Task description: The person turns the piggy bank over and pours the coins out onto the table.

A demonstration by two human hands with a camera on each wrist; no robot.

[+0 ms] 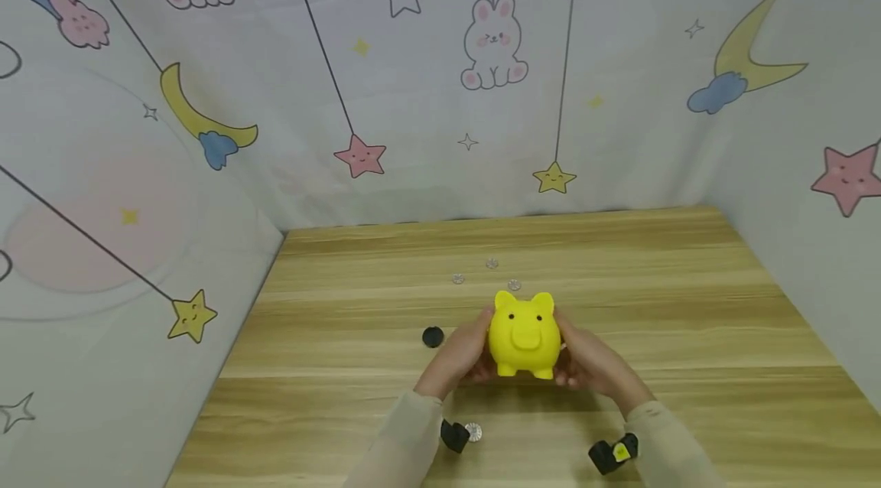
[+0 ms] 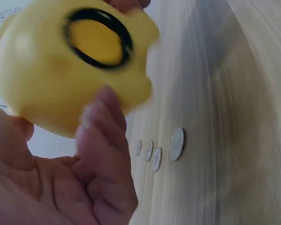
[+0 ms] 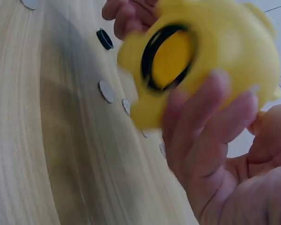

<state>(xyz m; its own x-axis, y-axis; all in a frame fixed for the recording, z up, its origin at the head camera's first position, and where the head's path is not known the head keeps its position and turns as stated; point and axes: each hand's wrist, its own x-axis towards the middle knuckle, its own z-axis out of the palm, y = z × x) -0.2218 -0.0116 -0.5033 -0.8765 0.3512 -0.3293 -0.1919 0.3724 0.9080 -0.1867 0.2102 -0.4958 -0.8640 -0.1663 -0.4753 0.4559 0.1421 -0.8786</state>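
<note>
A yellow piggy bank is held up off the table between both hands, its snout toward the head camera. My left hand grips one side, fingers curled under the body. On the opposite side my right hand grips it the same way. The right wrist view shows a black ring round an opening in the belly, with orange-yellow inside. Below the bank, a coin lies on the tabletop. A round black plug rests on the wood, left of the left hand.
Behind the bank, several silver coins lie scattered, among them one coin at the left. Another coin is beside the left wrist's black camera. Patterned cloth walls the wooden table at the back and sides.
</note>
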